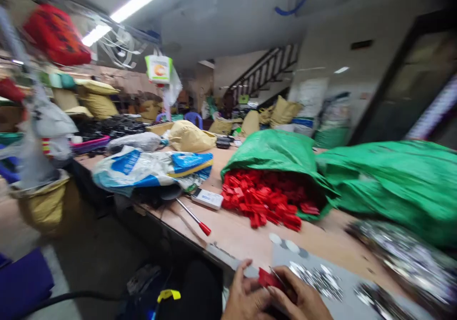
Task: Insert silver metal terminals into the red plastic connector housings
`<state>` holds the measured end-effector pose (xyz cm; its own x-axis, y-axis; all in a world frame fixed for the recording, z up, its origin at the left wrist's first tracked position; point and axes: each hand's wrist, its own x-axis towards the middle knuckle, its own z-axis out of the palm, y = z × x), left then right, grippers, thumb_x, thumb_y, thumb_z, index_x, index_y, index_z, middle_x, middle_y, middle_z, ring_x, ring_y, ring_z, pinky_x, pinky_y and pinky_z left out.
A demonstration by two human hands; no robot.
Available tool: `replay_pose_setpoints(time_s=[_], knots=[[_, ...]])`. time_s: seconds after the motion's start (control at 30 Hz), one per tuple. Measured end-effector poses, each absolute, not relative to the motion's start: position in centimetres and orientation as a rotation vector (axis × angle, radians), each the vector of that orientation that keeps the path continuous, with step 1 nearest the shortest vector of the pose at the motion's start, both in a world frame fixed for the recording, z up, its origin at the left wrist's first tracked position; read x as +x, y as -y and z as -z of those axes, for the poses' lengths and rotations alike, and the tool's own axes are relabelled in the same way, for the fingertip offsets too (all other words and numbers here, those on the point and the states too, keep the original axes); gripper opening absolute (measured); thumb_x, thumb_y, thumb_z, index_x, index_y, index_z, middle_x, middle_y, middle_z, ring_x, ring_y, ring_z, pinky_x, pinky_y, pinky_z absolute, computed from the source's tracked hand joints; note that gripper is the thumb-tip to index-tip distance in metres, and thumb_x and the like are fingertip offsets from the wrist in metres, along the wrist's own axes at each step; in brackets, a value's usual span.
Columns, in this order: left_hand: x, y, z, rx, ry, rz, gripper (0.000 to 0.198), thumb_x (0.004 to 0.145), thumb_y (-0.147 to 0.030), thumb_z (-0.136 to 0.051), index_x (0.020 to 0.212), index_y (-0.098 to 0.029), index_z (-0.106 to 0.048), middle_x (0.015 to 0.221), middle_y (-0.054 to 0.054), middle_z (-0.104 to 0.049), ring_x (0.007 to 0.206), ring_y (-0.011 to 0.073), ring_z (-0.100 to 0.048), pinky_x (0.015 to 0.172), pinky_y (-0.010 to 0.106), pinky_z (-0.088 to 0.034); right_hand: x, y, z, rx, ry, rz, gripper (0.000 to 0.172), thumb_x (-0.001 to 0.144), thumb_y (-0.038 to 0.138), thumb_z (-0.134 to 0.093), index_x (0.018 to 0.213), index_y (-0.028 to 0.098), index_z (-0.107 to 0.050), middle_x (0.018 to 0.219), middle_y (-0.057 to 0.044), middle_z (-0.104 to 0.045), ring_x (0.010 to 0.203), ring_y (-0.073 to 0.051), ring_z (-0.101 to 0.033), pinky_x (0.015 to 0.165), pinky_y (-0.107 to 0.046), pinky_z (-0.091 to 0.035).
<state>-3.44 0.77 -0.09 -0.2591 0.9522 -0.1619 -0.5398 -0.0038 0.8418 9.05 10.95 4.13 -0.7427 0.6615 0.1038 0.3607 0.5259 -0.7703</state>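
A small red plastic piece (266,278) sits between my two hands at the table's near edge. My left hand (246,297) curls around its left side, with one finger raised. My right hand (302,294) grips it from the right, and a thin metal strip shows at those fingertips. The lower part of the hold is hidden behind my fingers. Just beyond my right hand, shiny metal parts (321,279) lie scattered on a grey mat (282,258). Many similar red pieces (262,196) spill from the mouth of a green sack (274,144).
A second green sack (389,177) lies at right, above a blurred clear bag of metal parts (407,258). Left of the red pile are a small white box (207,198), a red-tipped metal lever (194,217) and a blue-white bag (143,167). The table edge (178,239) runs diagonally.
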Motion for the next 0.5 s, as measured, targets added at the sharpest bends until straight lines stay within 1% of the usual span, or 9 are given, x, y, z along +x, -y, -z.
replay_pose_setpoints(time_s=[0.03, 0.07, 0.13, 0.17, 0.27, 0.4, 0.43, 0.5], knots=[[-2.8, -0.7, 0.2, 0.498, -0.969, -1.588, 0.084, 0.055, -0.051, -0.083, 0.126, -0.024, -0.046, 0.106, 0.011, -0.064, 0.091, 0.0273, -0.067, 0.067, 0.035, -0.055, 10.1, -9.6, -4.3, -0.854, 2.366, -1.11, 0.017, 0.081, 0.035, -0.054, 0.088, 0.023, -0.062, 0.08, -0.003, -0.071, 0.072, -0.019, -0.064, 0.067, -0.024, -0.049], [-2.1, -0.6, 0.2, 0.465, -0.945, -1.583, 0.078, 0.056, -0.051, -0.083, 0.12, -0.022, -0.05, 0.098, 0.009, -0.066, 0.087, 0.0256, -0.068, 0.068, 0.034, -0.055, 11.0, -8.3, -4.4, -0.892, 2.348, -1.124, 0.015, 0.082, 0.032, -0.054, 0.089, 0.022, -0.062, 0.08, -0.002, -0.07, 0.071, -0.017, -0.063, 0.067, -0.024, -0.048], [-0.8, 0.0, 0.2, 0.471, -0.939, -1.537, 0.053, 0.06, -0.047, -0.081, 0.099, -0.017, -0.061, 0.089, 0.008, -0.069, 0.08, 0.0214, -0.068, 0.071, 0.033, -0.054, 12.5, -6.1, -4.7, -0.976, 2.288, -1.141, 0.011, 0.081, 0.023, -0.053, 0.088, 0.021, -0.061, 0.078, 0.0, -0.068, 0.07, -0.016, -0.061, 0.066, -0.023, -0.045], [-0.3, 0.4, 0.1, 0.491, -0.95, -1.507, 0.046, 0.063, -0.045, -0.08, 0.094, -0.016, -0.063, 0.085, 0.007, -0.069, 0.077, 0.0193, -0.067, 0.07, 0.031, -0.054, 13.1, -5.2, -4.8, -1.004, 2.252, -1.148, 0.013, 0.078, 0.018, -0.054, 0.089, 0.02, -0.061, 0.079, 0.0, -0.068, 0.071, -0.015, -0.061, 0.066, -0.022, -0.044], [0.9, 1.3, -0.3, 0.579, -0.969, -1.398, 0.038, 0.066, -0.04, -0.079, 0.093, -0.017, -0.065, 0.083, 0.006, -0.072, 0.077, 0.0183, -0.068, 0.071, 0.028, -0.052, 14.7, -3.2, -4.7, -1.076, 2.161, -1.152, 0.018, 0.076, 0.011, -0.054, 0.089, 0.02, -0.062, 0.08, 0.001, -0.067, 0.069, -0.013, -0.058, 0.064, -0.021, -0.041], [1.8, 1.7, -0.6, 0.575, -1.021, -1.338, 0.04, 0.063, -0.038, -0.081, 0.094, -0.017, -0.066, 0.085, 0.008, -0.075, 0.076, 0.0192, -0.069, 0.068, 0.026, -0.053, 16.2, -1.8, -4.5, -1.092, 2.053, -1.22, 0.016, 0.077, 0.011, -0.055, 0.089, 0.019, -0.061, 0.077, 0.003, -0.065, 0.065, -0.011, -0.055, 0.059, -0.019, -0.04], [2.0, 1.7, -0.7, 0.578, -1.028, -1.328, 0.041, 0.063, -0.037, -0.081, 0.095, -0.017, -0.065, 0.085, 0.008, -0.075, 0.075, 0.019, -0.069, 0.067, 0.026, -0.053, 16.5, -1.7, -4.4, -1.066, 2.043, -1.221, 0.016, 0.078, 0.011, -0.055, 0.09, 0.019, -0.061, 0.079, 0.002, -0.065, 0.067, -0.011, -0.056, 0.061, -0.019, -0.041], [2.1, 1.5, -0.8, 0.572, -1.033, -1.329, 0.043, 0.065, -0.038, -0.08, 0.098, -0.017, -0.063, 0.086, 0.008, -0.075, 0.076, 0.0189, -0.07, 0.066, 0.025, -0.054, 17.0, -1.9, -4.4, -1.001, 2.035, -1.176, 0.015, 0.079, 0.014, -0.058, 0.093, 0.019, -0.062, 0.089, 0.0, -0.066, 0.077, -0.013, -0.058, 0.069, -0.021, -0.043]])
